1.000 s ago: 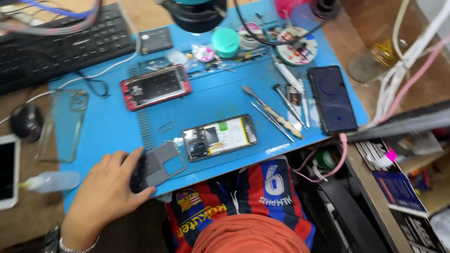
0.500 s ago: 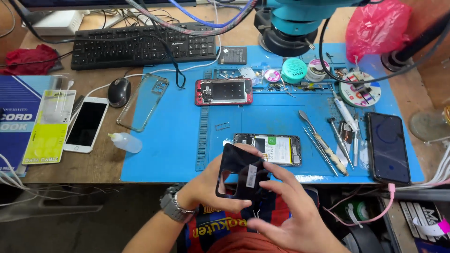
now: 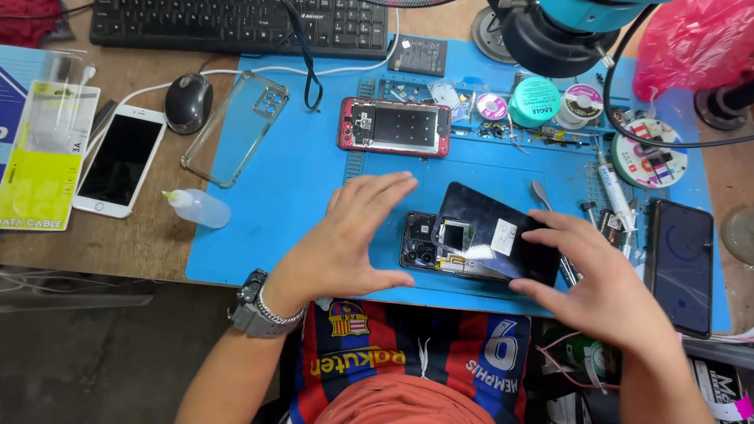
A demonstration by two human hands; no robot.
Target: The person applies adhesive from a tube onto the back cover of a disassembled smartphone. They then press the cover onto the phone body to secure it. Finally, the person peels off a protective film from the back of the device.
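Observation:
A black phone panel (image 3: 495,232) lies tilted across an opened phone (image 3: 428,245) on the blue work mat (image 3: 298,204); the phone's camera end and inner parts show at the left. My right hand (image 3: 605,286) grips the panel's right edge, fingers on top and thumb at the near edge. My left hand (image 3: 349,239) is spread open just left of the phone, fingers above its top edge and thumb below, holding nothing. A watch sits on that wrist.
A red opened phone (image 3: 395,126), clear case (image 3: 236,129), squeeze bottle (image 3: 196,208), tools (image 3: 613,200) and solder spools (image 3: 534,102) lie on the mat. A dark phone (image 3: 679,267) is at the right. White phone (image 3: 122,161), mouse (image 3: 188,102) and keyboard (image 3: 236,23) sit at the left and rear.
The black panel, held up in both hands near the table edge, now rests over the opened phone on the mat. My left hand has let go and spread open.

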